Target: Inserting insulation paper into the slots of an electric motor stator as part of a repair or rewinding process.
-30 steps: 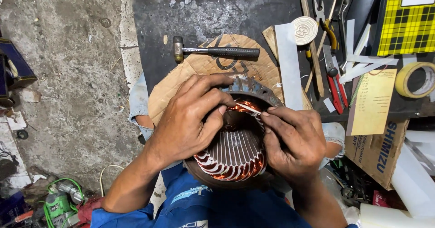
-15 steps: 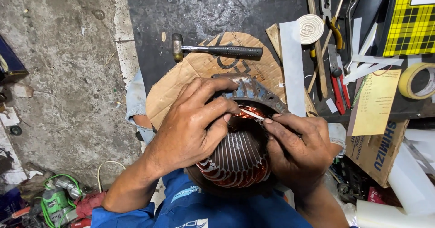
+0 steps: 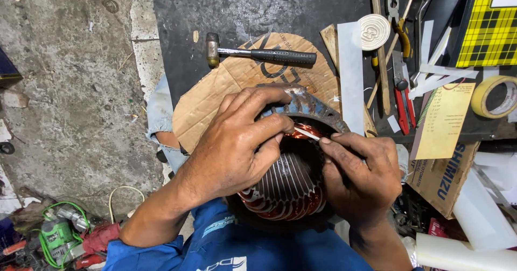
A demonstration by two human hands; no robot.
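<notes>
Stator (image 3: 288,187) upright in the lap at the floor's near edge; left hand (image 3: 237,147) curled over its rim, right hand (image 3: 358,176) pinching a white insulation strip (image 3: 308,134), long axis pointing left toward the left fingertips, just beside them

At frame centre a stator (image 3: 288,187) is gripped between the left hand (image 3: 237,147) and right hand (image 3: 361,176). Above it, a hammer (image 3: 264,54) is laid on cardboard (image 3: 215,101). Pliers (image 3: 401,82) and tape (image 3: 495,96) are placed at upper right.

I see even, soft daylight, sharp focus throughout, faint shadows under my hands, slight bending at the edges
</notes>
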